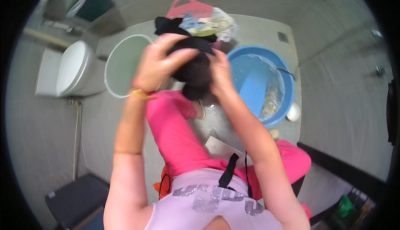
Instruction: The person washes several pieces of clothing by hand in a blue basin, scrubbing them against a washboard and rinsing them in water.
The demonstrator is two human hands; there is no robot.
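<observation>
Between my two raised hands hangs a bunched black piece of clothing (196, 69); its exact kind cannot be made out. My left hand (158, 63) grips its left side, thumb across the cloth, slightly blurred by motion. On the other side my right hand (221, 71) closes on its edge, the fingers partly hidden by the fabric. To the right of the right hand stands a round blue washtub (290, 92) with water, a blue washboard (253, 90) leaning inside and pale cloth (271, 103) beside the board.
A pale green bucket (109, 77) stands left, near the toilet (75, 68). Behind my hands sits a pink basket (183, 5) with clothes (218, 23) heaped before it. A hose (287, 72) crosses the tub's rim. A white bowl (293, 112) and a floor drain (283, 37) lie right.
</observation>
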